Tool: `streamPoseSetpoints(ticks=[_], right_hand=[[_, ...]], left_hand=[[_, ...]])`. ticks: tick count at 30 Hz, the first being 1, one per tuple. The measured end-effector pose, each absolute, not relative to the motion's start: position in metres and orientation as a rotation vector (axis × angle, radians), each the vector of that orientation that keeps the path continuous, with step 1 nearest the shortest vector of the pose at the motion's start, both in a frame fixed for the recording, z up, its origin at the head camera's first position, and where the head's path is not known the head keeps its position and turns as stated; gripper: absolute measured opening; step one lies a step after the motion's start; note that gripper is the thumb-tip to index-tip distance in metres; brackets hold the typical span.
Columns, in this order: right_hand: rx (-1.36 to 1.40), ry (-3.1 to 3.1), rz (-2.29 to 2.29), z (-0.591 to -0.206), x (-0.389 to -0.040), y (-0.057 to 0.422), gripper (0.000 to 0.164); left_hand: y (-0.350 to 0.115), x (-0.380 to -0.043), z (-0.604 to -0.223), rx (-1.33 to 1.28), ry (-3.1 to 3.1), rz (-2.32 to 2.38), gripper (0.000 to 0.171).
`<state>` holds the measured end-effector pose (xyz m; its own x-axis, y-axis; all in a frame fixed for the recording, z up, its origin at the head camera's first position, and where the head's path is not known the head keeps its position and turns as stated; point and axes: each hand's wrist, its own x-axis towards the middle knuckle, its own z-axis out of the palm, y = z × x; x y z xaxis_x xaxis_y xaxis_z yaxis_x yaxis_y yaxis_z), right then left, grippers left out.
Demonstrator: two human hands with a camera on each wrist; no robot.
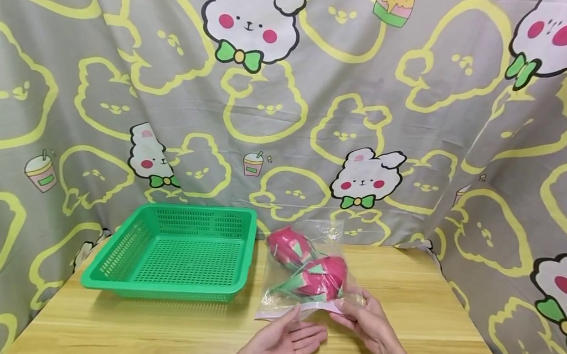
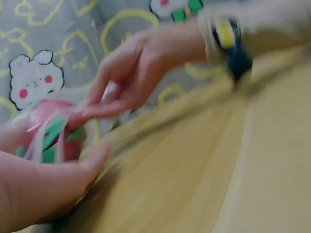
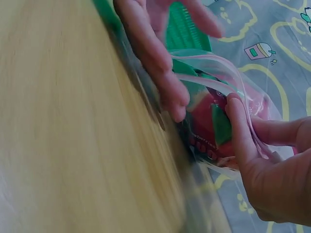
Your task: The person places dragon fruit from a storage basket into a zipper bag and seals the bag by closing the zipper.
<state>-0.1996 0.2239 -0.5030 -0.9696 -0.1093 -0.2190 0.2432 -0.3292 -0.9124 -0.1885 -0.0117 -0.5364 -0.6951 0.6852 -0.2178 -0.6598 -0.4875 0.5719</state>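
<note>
A clear zip bag (image 1: 331, 232) holds pink dragon fruits with green leaf tips; one (image 1: 326, 275) lies nearer me, another (image 1: 287, 244) behind it. My right hand (image 1: 369, 322) pinches the bag's near right edge between thumb and fingers. In the right wrist view, the bag's mouth (image 3: 214, 58) gapes toward my left hand (image 3: 150, 53). Palm up, my left hand (image 1: 282, 343) has its fingers extended just in front of the bag, with the thumb by its near edge. Whether that thumb touches the plastic, I cannot tell.
Left of the bag stands a green plastic basket (image 1: 245, 285) with perforated walls and floor. Both sit on a light wooden table (image 1: 400, 286). A grey patterned curtain (image 1: 316, 79) hangs behind and along both sides.
</note>
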Motion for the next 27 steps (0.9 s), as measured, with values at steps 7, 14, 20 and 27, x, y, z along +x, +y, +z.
streamPoseSetpoints(ticks=[7,14,20,27], right_hand=[[0.144,1.822,-2.303,-0.497,-0.199,0.23,0.064],[0.052,1.796,-2.268,-0.497,-0.2,0.23,0.066],[0.036,1.784,-2.263,-0.5,-0.201,0.228,0.065],[0.036,1.744,-2.288,-0.501,-0.2,0.224,0.063]], left_hand=[[0.013,-0.193,-0.532,-0.178,0.749,2.469,0.08],[0.019,-0.202,-0.533,-0.256,0.814,2.527,0.026],[0.019,-0.209,-0.533,-0.28,0.866,2.544,0.013],[0.016,-0.216,-0.536,-0.23,0.904,2.559,0.021]])
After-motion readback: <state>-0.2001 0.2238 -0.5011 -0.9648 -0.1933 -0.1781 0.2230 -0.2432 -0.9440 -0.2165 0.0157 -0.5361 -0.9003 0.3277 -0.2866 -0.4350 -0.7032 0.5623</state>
